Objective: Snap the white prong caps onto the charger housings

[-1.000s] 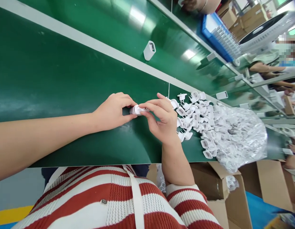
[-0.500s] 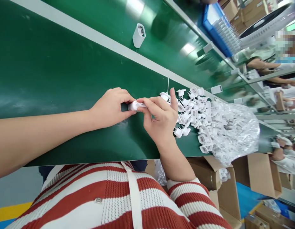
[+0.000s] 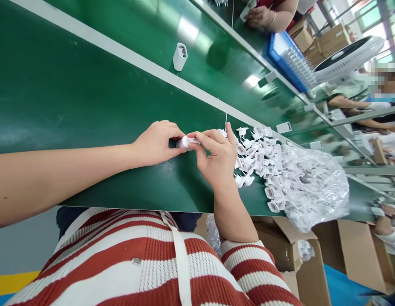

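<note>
My left hand (image 3: 159,142) pinches one end of a small white plastic housing (image 3: 183,143) between thumb and fingers, above the green table. On its other side, the thumb and index finger of my right hand (image 3: 218,155) hold a small white plug part (image 3: 193,141) against the housing; the fingertips partly cover it. Right of my right hand lies a loose heap of white plug parts (image 3: 261,155), several with metal pins showing. More of them fill a clear plastic bag (image 3: 315,182) beside the heap.
A white charger housing (image 3: 180,57) stands on the green belt (image 3: 120,25) past the pale strip. Further housings (image 3: 283,127) sit along it. Across are a blue tray (image 3: 288,59), a fan (image 3: 348,59) and other people's arms. Open cartons (image 3: 307,263) are below the table's right edge.
The view has shifted slightly, and a co-worker's hand now shows at the top. Both my hands keep their grip on the joined white pieces and appear a little further right.
</note>
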`<state>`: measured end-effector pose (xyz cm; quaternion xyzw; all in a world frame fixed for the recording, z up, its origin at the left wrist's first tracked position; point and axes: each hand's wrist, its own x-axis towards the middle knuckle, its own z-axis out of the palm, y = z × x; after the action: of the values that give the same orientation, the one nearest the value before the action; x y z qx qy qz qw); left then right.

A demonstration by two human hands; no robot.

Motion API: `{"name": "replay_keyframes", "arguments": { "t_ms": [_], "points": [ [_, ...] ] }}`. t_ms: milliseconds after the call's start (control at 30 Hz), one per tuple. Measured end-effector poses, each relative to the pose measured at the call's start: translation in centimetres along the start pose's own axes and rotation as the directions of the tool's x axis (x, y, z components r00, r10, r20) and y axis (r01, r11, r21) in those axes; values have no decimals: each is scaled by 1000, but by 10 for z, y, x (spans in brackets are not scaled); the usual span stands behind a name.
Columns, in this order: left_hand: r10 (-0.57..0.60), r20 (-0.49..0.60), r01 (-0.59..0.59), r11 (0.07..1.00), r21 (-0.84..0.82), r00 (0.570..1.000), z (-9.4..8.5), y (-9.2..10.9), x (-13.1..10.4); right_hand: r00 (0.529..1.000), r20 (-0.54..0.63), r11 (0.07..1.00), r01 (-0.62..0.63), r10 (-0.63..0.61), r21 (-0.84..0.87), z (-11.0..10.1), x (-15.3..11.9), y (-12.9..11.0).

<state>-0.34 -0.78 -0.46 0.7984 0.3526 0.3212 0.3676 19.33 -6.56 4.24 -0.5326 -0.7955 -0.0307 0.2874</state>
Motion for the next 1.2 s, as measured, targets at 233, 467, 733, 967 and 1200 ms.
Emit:
{"name": "replay_keyframes", "arguments": {
  "t_ms": [233, 467, 733, 967, 1200],
  "points": [
    [9, 21, -9, 1000, -5, 1000, -3, 1, 1, 999, 8, 999, 33, -33, 16, -2, -3, -2],
    [5, 35, -5, 1000, -14, 999, -2, 0, 2, 996, 87, 998, -23, 18, 58, -10, 7, -1],
    [3, 49, -1, 1000, -28, 999, -2, 1, 4, 996, 79, 997, -44, 38, 68, -9, 5, -2],
    [-18, 56, 19, 1000, -25, 998, -2, 3, 5, 999, -8, 999, 36, -36, 15, -3, 1, 3],
    [-14, 54, 15, 1000, -15, 998, -2, 2, 5, 999, 13, 982, -41, 39, 183, -4, 4, 7]
  ]
}}
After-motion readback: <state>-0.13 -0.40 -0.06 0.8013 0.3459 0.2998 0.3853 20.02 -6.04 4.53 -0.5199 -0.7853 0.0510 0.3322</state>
